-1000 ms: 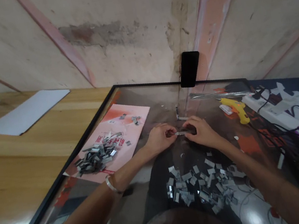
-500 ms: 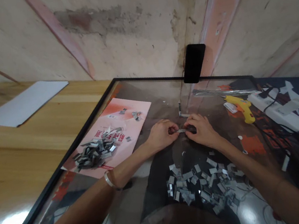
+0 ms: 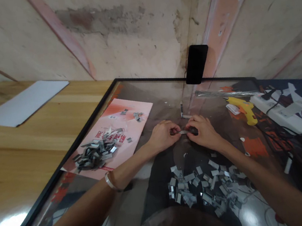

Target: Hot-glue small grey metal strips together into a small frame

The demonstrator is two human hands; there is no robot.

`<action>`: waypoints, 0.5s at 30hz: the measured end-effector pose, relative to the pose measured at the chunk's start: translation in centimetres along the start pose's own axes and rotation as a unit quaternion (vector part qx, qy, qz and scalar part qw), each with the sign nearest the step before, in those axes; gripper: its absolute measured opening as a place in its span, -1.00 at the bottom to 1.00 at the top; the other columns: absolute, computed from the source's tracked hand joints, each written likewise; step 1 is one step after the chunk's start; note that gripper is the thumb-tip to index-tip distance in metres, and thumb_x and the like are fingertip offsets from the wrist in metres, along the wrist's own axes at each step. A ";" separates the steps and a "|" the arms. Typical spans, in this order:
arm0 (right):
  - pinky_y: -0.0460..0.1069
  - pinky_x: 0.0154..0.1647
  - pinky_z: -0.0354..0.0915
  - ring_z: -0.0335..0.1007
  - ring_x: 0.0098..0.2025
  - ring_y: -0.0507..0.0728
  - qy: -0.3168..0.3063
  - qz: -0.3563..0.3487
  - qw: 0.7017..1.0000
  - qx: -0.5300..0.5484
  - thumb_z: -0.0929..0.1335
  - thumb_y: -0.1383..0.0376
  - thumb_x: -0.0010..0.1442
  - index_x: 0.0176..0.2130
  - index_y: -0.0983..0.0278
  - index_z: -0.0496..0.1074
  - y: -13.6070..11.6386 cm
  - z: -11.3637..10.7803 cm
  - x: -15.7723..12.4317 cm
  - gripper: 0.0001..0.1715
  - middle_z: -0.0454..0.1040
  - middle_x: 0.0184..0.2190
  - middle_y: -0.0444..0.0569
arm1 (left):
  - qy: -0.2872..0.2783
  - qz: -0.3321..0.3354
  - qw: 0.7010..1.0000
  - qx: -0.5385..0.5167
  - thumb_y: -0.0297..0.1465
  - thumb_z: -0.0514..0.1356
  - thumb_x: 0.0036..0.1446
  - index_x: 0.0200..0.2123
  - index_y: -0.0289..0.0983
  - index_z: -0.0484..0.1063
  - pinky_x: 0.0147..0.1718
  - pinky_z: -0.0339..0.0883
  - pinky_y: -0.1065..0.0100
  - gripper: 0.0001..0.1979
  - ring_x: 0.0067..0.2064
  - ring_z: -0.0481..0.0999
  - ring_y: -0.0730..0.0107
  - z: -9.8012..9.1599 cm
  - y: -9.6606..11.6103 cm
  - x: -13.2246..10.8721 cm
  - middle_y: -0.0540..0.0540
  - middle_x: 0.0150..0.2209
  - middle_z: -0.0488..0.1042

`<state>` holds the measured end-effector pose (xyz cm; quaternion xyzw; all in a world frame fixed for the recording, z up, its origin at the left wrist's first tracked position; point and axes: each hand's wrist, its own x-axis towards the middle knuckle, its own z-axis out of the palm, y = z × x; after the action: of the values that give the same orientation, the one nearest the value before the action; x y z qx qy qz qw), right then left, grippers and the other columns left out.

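Between my two hands, a small grey metallic strip (image 3: 183, 132) is pinched at both ends. My left hand (image 3: 164, 136) is closed with its fingertips on the left end. The right end is in the closed fingertips of my right hand (image 3: 204, 132). Just beyond them, a small L-shaped piece (image 3: 182, 114) lies on the glass. Nearer to me spreads a loose scatter of small grey metallic pieces (image 3: 206, 186). To the left, a heap of similar, darker pieces (image 3: 96, 155) rests on a pink booklet (image 3: 139, 130).
The black-framed glass panel (image 3: 116, 81) covers the work area. A phone (image 3: 197, 63) leans on the wall. At right are thin wires (image 3: 223, 92), a yellow glue gun (image 3: 243, 109) and a white power strip (image 3: 281, 114) with cables. White paper (image 3: 24, 103) lies on the wooden table (image 3: 11, 163).
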<state>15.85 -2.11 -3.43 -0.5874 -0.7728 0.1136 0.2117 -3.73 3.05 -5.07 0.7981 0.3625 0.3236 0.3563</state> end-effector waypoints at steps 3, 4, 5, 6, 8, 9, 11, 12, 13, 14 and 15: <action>0.09 -0.08 0.09 0.25 -0.11 0.18 0.004 0.000 1.000 -0.001 0.35 0.29 0.04 -0.31 0.19 0.44 0.0 0.1 0.0 -0.87 0.40 -0.19 -0.05 | -0.008 -0.001 1.000 0.015 -0.45 0.30 -0.12 -0.40 -0.20 0.57 -0.35 0.18 0.35 -0.87 -0.40 0.40 0.35 -0.1 0.2 0.0 -0.07 -0.46 0.50; 0.09 -0.09 0.09 0.25 -0.11 0.18 0.004 -0.001 1.000 -0.001 0.35 0.29 0.04 -0.31 0.19 0.44 0.1 0.1 0.0 -0.87 0.40 -0.19 -0.05 | -0.012 -0.002 1.000 0.027 -0.44 0.30 -0.11 -0.40 -0.21 0.57 -0.36 0.18 0.35 -0.88 -0.40 0.41 0.36 -0.2 0.3 0.1 -0.06 -0.46 0.50; 0.08 -0.09 0.10 0.25 -0.12 0.18 0.005 -0.002 1.000 0.000 0.35 0.30 0.03 -0.31 0.19 0.44 0.1 0.1 0.0 -0.87 0.40 -0.19 -0.05 | -0.017 -0.003 0.999 0.042 -0.43 0.30 -0.10 -0.39 -0.22 0.56 -0.36 0.19 0.36 -0.88 -0.39 0.41 0.37 -0.2 0.4 0.1 -0.06 -0.46 0.50; 0.07 -0.10 0.10 0.25 -0.12 0.17 0.005 -0.002 1.000 0.001 0.36 0.30 0.03 -0.31 0.19 0.44 0.1 0.2 0.0 -0.86 0.40 -0.19 -0.05 | -0.022 -0.004 0.998 0.058 -0.41 0.29 -0.08 -0.38 -0.22 0.56 -0.36 0.20 0.37 -0.88 -0.39 0.41 0.38 -0.3 0.5 0.1 -0.05 -0.45 0.50; 0.07 -0.11 0.10 0.25 -0.12 0.17 0.006 -0.003 1.000 0.001 0.36 0.30 0.02 -0.31 0.19 0.45 0.2 0.3 0.1 -0.85 0.40 -0.19 -0.05 | -0.033 -0.006 0.996 0.086 -0.38 0.27 -0.05 -0.37 -0.23 0.55 -0.36 0.22 0.38 -0.88 -0.38 0.42 0.40 -0.3 0.6 0.1 -0.04 -0.44 0.50; 0.07 -0.12 0.10 0.25 -0.13 0.17 0.006 -0.003 1.000 0.001 0.37 0.30 0.01 -0.31 0.18 0.45 0.2 0.3 0.1 -0.85 0.40 -0.19 -0.05 | -0.038 -0.005 0.995 0.095 -0.38 0.26 -0.03 -0.36 -0.24 0.55 -0.36 0.22 0.38 -0.88 -0.38 0.42 0.40 -0.4 0.7 0.1 -0.04 -0.43 0.50; 0.07 -0.11 0.10 0.25 -0.13 0.17 0.008 -0.004 1.000 -0.001 0.36 0.31 0.01 -0.31 0.18 0.45 0.3 0.3 0.1 -0.85 0.40 -0.19 -0.06 | -0.044 -0.005 0.993 0.107 -0.37 0.25 -0.02 -0.35 -0.24 0.54 -0.35 0.23 0.38 -0.87 -0.37 0.42 0.41 -0.4 0.7 0.2 -0.03 -0.42 0.50; 0.08 -0.11 0.10 0.25 -0.13 0.17 0.008 -0.005 1.000 -0.002 0.36 0.31 0.01 -0.31 0.18 0.45 0.3 0.3 0.1 -0.85 0.40 -0.19 -0.06 | -0.046 -0.005 0.993 0.112 -0.37 0.25 -0.02 -0.35 -0.24 0.54 -0.34 0.24 0.38 -0.87 -0.36 0.42 0.41 -0.4 0.7 0.2 -0.03 -0.42 0.50; 0.08 -0.10 0.10 0.25 -0.12 0.18 0.008 -0.006 1.000 -0.003 0.36 0.31 0.01 -0.30 0.18 0.45 0.3 0.3 0.1 -0.84 0.40 -0.18 -0.05 | -0.048 -0.005 0.992 0.116 -0.37 0.24 -0.02 -0.34 -0.23 0.53 -0.34 0.24 0.38 -0.86 -0.36 0.42 0.41 -0.3 0.7 0.2 -0.03 -0.42 0.51; 0.08 -0.10 0.10 0.25 -0.12 0.18 0.007 -0.007 1.000 -0.003 0.36 0.31 0.01 -0.30 0.18 0.45 0.3 0.3 0.1 -0.84 0.40 -0.18 -0.05 | -0.050 -0.006 0.992 0.119 -0.37 0.24 -0.03 -0.34 -0.23 0.53 -0.34 0.24 0.38 -0.86 -0.36 0.42 0.40 -0.3 0.7 0.3 -0.03 -0.41 0.51; 0.08 -0.11 0.10 0.25 -0.12 0.18 0.005 -0.008 1.000 -0.004 0.36 0.31 0.01 -0.29 0.18 0.45 0.3 0.3 0.1 -0.83 0.40 -0.18 -0.05 | -0.051 -0.007 0.991 0.123 -0.38 0.24 -0.03 -0.34 -0.23 0.53 -0.34 0.24 0.38 -0.86 -0.35 0.42 0.40 -0.3 0.7 0.3 -0.02 -0.41 0.51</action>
<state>15.91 -1.93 -3.80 -0.5825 -0.7768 0.1060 0.2146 -3.54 3.04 -4.24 0.8485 0.3867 0.2328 0.2762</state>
